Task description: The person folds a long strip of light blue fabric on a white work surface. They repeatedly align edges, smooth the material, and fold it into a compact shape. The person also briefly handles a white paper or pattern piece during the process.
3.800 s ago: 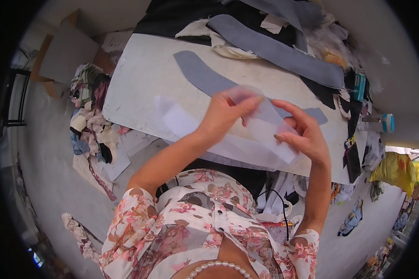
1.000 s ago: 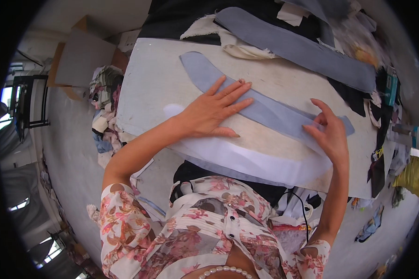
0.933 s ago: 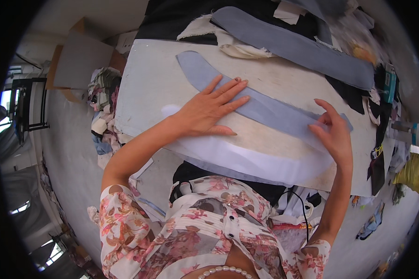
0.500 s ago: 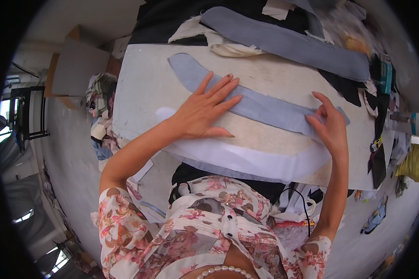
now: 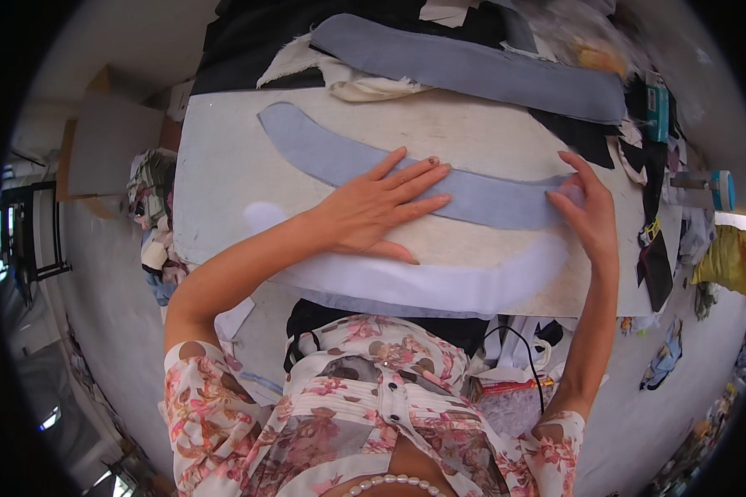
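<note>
A curved light-blue fabric strip (image 5: 489, 199) lies across the pale tabletop (image 5: 215, 174). My left hand (image 5: 385, 207) rests flat on its middle with fingers spread, the thumb reaching over bare table. At the strip's right end, my right hand (image 5: 590, 211) closes thumb and curled fingers around the cloth, its index finger raised; the very tip is hidden by the hand. Nearer to me is a curved white strip (image 5: 414, 282), partly beneath my left forearm, with a greyish-blue cloth edge showing along its near side.
A larger blue-grey strip (image 5: 472, 74) lies at the back over frayed cream cloth (image 5: 373, 87) and black fabric (image 5: 249, 50). Scraps heap beside the table's left edge (image 5: 153, 190). A teal box (image 5: 656, 112) and dark scissors-like handles (image 5: 656, 269) are at the right.
The whole view has shifted left. My right hand has slid rightward along the light-blue strip, now covering its end. My left hand remains flat on the strip, slightly farther right along it.
</note>
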